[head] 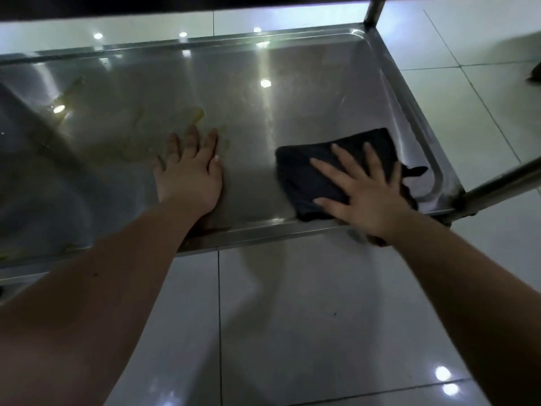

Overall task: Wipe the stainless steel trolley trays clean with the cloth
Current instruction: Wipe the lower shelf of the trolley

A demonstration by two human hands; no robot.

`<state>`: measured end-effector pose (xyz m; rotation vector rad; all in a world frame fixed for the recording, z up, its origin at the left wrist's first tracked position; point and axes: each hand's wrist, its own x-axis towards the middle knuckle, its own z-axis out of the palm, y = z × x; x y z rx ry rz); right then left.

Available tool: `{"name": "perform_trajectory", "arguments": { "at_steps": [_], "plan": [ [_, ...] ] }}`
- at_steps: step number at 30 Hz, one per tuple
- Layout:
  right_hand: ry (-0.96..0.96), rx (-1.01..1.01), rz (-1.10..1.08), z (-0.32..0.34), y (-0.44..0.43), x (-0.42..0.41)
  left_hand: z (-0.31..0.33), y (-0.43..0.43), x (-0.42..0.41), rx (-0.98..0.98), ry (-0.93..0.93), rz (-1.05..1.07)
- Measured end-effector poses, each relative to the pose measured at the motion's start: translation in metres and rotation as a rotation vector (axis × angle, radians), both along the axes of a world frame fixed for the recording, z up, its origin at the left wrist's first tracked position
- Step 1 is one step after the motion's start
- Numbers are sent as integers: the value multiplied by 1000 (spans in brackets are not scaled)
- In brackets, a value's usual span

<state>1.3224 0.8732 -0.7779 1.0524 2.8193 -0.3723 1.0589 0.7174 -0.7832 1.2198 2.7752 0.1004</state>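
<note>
Pressing the black cloth (336, 171) flat with my spread right hand (366, 197) to scrub the tray (263, 106), my left hand (190, 171), fingers straight and empty, braces me.

The tray (263, 227) runs out past the left edge, so its left end is not seen. The right hand (369, 194) covers the near part of the cloth (304, 177), and the bit of cloth under the wrist, at the rim, is blurred. The left hand (190, 174) hides the steel below it. Both forearms are cut by the picture's edges. A yellowish mark (193, 115) on the tray is too faint to tell dirt from reflection. The post (503, 180) at the right corner is blurred and cut off. A dark thing (536, 74) at the right edge cannot be told.
</note>
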Motion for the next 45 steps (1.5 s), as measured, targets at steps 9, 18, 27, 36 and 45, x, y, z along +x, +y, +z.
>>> {"name": "perform_trajectory", "arguments": {
  "at_steps": [9,18,27,36,45],
  "plan": [
    [-78,75,-63,0,21,-15,-2,5,4,-24,35,4],
    [15,54,-3,4,33,-194,-5,2,3,-22,50,18],
    [2,61,-190,1,128,-126,-7,1,2,17,56,21],
    [57,53,-107,3,61,-175,-6,2,5,-19,65,17],
    [62,88,-94,0,98,-136,-4,3,4,6,47,24]
  ]
}}
